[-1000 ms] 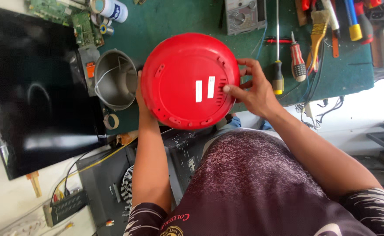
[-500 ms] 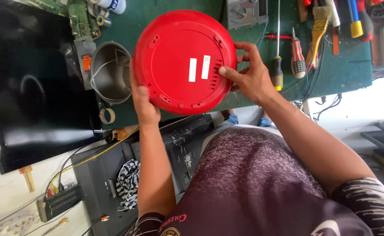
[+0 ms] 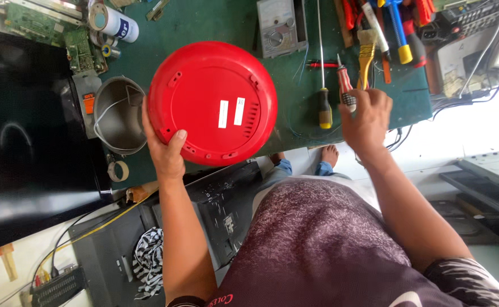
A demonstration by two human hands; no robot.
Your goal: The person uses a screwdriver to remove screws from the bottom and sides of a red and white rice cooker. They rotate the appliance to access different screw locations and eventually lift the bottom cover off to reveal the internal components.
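Note:
A round red appliance (image 3: 212, 102) lies upside down on the green mat (image 3: 204, 23), its ribbed underside with two white labels facing me. My left hand (image 3: 164, 150) grips its lower left rim, thumb on the underside. My right hand (image 3: 366, 116) is off to the right, fingers curled around the handle end of a red-and-clear screwdriver (image 3: 344, 79) that lies on the mat. A yellow-handled screwdriver (image 3: 324, 111) lies just left of that hand.
A metal inner pot (image 3: 119, 113) stands left of the red appliance, next to a big black screen (image 3: 28, 131). Circuit boards (image 3: 45, 28), a spray can (image 3: 113, 23), a multimeter (image 3: 281, 25), a paintbrush (image 3: 366, 51), more tools and a tape roll (image 3: 117, 169) crowd the bench.
My right hand has left the red appliance's right rim and moved right to the screwdriver. My left hand alone holds the appliance now.

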